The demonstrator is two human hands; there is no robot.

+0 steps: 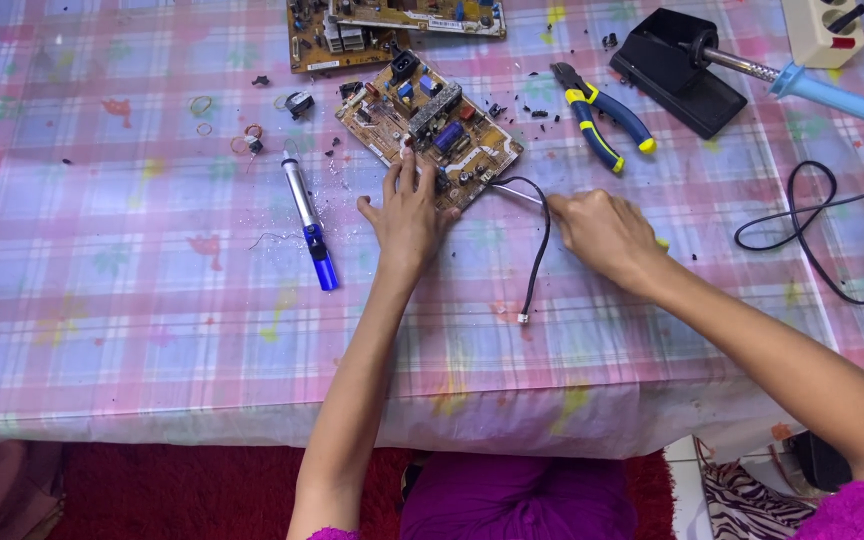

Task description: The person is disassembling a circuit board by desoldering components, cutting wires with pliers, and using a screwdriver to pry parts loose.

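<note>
A tan circuit board (430, 130) with several components lies tilted on the checked tablecloth. My left hand (407, 215) rests on its near edge, fingers spread, pressing it down. My right hand (602, 232) is closed on a thin tool with a yellow handle whose metal shaft (518, 192) points left at the board's near corner. A black cable (542, 245) with a small white plug curls from the board toward me, passing under the tool.
A blue and silver desoldering pump (308, 220) lies left of my left hand. Blue-yellow pliers (600, 115), a black iron stand (677, 70) holding a blue soldering iron (832, 95), a power strip (824, 30), more boards (352, 35) and a black cord (822, 230) lie around.
</note>
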